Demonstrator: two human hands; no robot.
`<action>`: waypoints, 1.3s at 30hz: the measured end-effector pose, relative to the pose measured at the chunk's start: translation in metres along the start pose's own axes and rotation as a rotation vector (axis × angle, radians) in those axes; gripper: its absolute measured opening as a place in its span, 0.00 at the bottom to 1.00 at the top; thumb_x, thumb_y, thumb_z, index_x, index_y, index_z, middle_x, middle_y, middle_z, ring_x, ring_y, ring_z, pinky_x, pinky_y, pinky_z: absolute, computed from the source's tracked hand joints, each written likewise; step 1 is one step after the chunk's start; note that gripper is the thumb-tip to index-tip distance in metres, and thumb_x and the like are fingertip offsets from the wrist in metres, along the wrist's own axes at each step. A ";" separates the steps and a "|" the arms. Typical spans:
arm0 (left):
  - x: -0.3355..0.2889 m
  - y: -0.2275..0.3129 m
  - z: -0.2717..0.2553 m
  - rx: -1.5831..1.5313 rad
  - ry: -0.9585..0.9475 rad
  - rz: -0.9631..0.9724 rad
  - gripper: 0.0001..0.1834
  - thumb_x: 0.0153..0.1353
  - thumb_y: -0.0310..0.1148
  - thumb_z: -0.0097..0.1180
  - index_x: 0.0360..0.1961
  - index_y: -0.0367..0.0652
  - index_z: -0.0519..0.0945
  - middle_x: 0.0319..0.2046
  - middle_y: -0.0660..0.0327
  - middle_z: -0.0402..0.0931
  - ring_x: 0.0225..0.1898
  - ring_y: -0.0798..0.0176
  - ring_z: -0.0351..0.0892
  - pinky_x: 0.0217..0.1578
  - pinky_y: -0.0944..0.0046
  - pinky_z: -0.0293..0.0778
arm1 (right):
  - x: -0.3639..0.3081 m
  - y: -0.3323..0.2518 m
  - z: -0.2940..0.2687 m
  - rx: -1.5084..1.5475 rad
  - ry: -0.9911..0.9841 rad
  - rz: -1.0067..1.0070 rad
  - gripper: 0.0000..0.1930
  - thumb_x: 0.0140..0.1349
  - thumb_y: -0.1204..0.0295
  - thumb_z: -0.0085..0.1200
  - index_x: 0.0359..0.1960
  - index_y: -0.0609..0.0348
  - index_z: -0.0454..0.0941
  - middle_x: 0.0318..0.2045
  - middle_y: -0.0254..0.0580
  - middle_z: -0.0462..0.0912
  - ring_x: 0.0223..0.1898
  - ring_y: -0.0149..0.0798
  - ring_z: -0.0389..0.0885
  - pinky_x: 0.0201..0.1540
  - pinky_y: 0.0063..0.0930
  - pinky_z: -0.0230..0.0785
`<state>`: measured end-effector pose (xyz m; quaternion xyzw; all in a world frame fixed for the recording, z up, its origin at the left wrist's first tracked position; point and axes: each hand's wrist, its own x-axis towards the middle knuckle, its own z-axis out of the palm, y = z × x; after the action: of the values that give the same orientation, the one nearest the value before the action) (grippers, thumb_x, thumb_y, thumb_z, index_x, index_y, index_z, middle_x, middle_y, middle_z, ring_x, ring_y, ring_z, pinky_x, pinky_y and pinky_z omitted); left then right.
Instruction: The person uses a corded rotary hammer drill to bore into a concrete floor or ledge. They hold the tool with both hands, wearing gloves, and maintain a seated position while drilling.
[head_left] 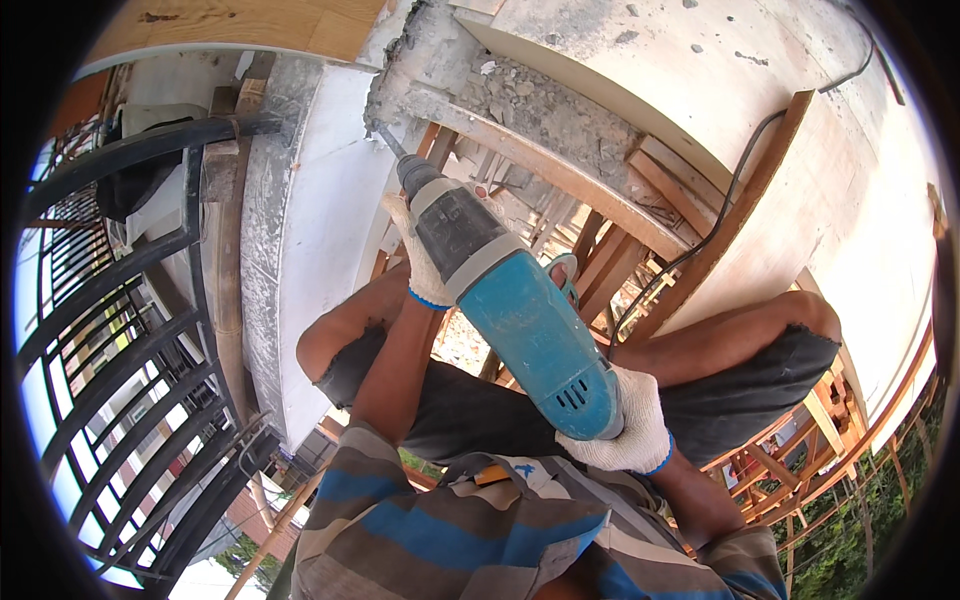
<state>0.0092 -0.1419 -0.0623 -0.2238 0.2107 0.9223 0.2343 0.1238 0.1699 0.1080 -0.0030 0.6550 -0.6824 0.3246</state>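
A teal and black demolition hammer (530, 330) lies diagonally across my lap, pointing up and to the left. Its thin steel bit (391, 141) meets the broken edge of a concrete slab (385, 85). My left hand (424, 258), in a white knit glove, is closed around the tool's dark front housing; part of its fingers is hidden behind the tool. At the rear end, my right hand (632, 425), gloved the same way, wraps the handle. Whether a finger presses the trigger cannot be seen.
Concrete rubble (540, 110) fills a trough ahead, beside loose wood strips (680, 185). A black cord (725, 205) runs over an upright board (735, 215). Below me, gaps show timber framing (610, 260). Black metal railing (120, 270) stands at left, next to a white-faced beam (325, 210).
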 end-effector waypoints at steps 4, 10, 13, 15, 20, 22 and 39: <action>0.002 0.005 -0.024 -0.088 -0.143 -0.064 0.51 0.54 0.75 0.73 0.64 0.46 0.74 0.51 0.54 0.81 0.54 0.46 0.85 0.55 0.44 0.86 | 0.009 -0.006 0.012 -0.123 -0.036 -0.101 0.36 0.53 0.56 0.81 0.61 0.63 0.83 0.43 0.53 0.90 0.41 0.55 0.92 0.47 0.39 0.84; -0.003 0.010 0.001 -0.281 -0.387 -0.170 0.53 0.45 0.78 0.77 0.59 0.49 0.77 0.44 0.66 0.71 0.46 0.61 0.70 0.54 0.56 0.69 | 0.019 -0.012 0.040 -0.424 -0.097 -0.165 0.43 0.52 0.47 0.78 0.66 0.59 0.79 0.38 0.51 0.87 0.33 0.52 0.90 0.38 0.42 0.82; -0.006 0.009 -0.001 -0.412 -0.424 -0.168 0.52 0.46 0.75 0.78 0.60 0.50 0.77 0.43 0.67 0.70 0.45 0.64 0.70 0.54 0.56 0.69 | 0.021 -0.006 0.059 -0.506 -0.104 -0.147 0.44 0.52 0.46 0.77 0.67 0.58 0.78 0.39 0.52 0.86 0.33 0.53 0.89 0.37 0.43 0.82; -0.005 0.007 0.001 -0.451 -0.399 -0.199 0.49 0.49 0.72 0.78 0.62 0.49 0.76 0.46 0.65 0.72 0.49 0.62 0.73 0.58 0.52 0.72 | 0.019 -0.004 0.065 -0.531 -0.078 -0.108 0.44 0.52 0.47 0.77 0.68 0.58 0.77 0.42 0.54 0.86 0.36 0.53 0.90 0.39 0.43 0.82; 0.013 -0.001 0.010 -0.387 -0.278 -0.186 0.48 0.63 0.78 0.60 0.64 0.44 0.77 0.53 0.52 0.80 0.58 0.47 0.82 0.63 0.42 0.81 | 0.018 0.010 0.061 -0.316 0.087 -0.107 0.43 0.53 0.56 0.79 0.69 0.60 0.75 0.48 0.56 0.85 0.45 0.57 0.91 0.49 0.46 0.84; 0.011 -0.007 0.020 -0.201 -0.312 -0.121 0.43 0.70 0.73 0.55 0.66 0.45 0.76 0.55 0.52 0.81 0.58 0.47 0.84 0.62 0.42 0.82 | 0.003 0.003 0.034 -0.210 0.045 -0.051 0.39 0.53 0.62 0.79 0.66 0.62 0.78 0.50 0.55 0.86 0.48 0.57 0.90 0.54 0.43 0.83; -0.009 -0.039 0.102 0.266 0.307 -0.021 0.48 0.71 0.78 0.49 0.72 0.46 0.75 0.66 0.57 0.79 0.66 0.55 0.79 0.69 0.49 0.76 | -0.043 0.023 -0.004 0.609 0.294 0.190 0.44 0.54 0.50 0.83 0.63 0.65 0.74 0.42 0.46 0.85 0.33 0.35 0.84 0.36 0.34 0.81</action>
<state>0.0047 -0.0632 0.0143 -0.3309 0.3617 0.8389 0.2367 0.1661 0.1947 0.1053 0.2532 0.4584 -0.8064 0.2748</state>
